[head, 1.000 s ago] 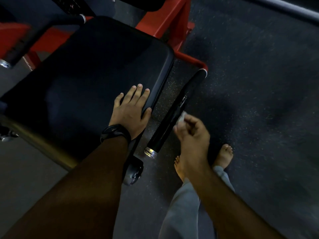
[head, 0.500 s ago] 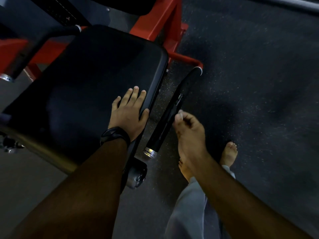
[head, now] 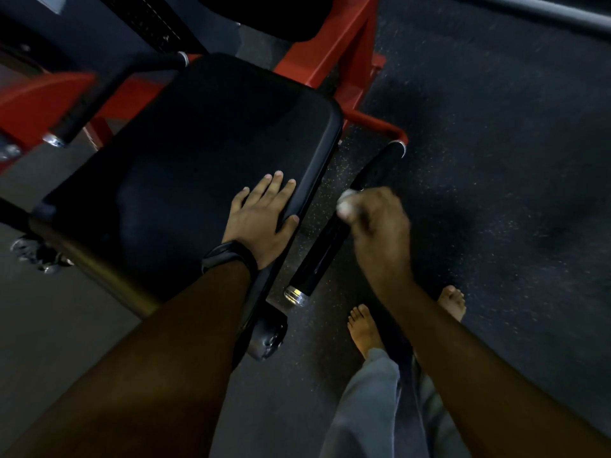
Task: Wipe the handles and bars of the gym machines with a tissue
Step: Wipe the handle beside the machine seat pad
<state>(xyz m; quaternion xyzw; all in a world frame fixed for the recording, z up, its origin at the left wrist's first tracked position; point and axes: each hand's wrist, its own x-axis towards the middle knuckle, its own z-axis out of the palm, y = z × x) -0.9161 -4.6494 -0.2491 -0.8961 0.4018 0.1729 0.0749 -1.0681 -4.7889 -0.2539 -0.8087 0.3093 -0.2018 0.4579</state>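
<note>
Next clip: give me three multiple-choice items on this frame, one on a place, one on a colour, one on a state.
1. The left hand rests on: A) the seat pad B) a dumbbell C) a weight plate.
2. The machine frame is: A) blue B) red C) yellow.
3. The right hand: A) hangs empty B) presses a tissue on the handle C) grips the seat pad.
Key: 1A, fingers flat on the pad; 2B, red tubing behind the seat; 3B, white tissue shows at its fingers on the black grip.
</note>
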